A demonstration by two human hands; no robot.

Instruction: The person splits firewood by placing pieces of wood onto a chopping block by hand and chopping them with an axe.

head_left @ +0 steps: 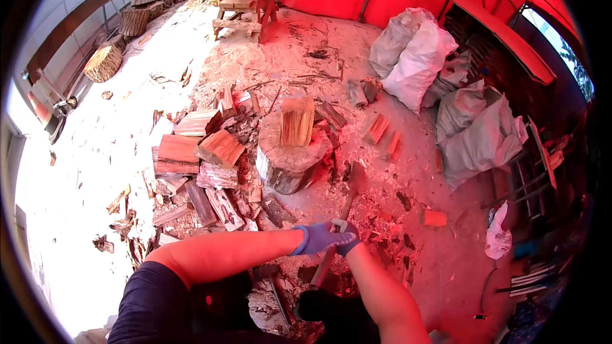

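My left hand (322, 238), in a blue-grey glove, is closed at the bottom centre. Right beside and touching it, my right hand (345, 236), also gloved, is closed too. Both are on the long handle (349, 202) of a tool, which runs from below the hands up towards the chopping block (290, 159); its dark head (357, 176) lies near the block's right side. A split piece of wood (297, 122) stands upright on the block. The fingers partly overlap, so the exact grip is hard to see.
Split logs (178, 154) are heaped left of the block. Filled sacks (481, 134) stand at the right, a wooden stand (241, 16) at the back, and stacked rounds (134, 21) at the back left. Another tool (280, 299) leans near my feet. Chips cover the ground.
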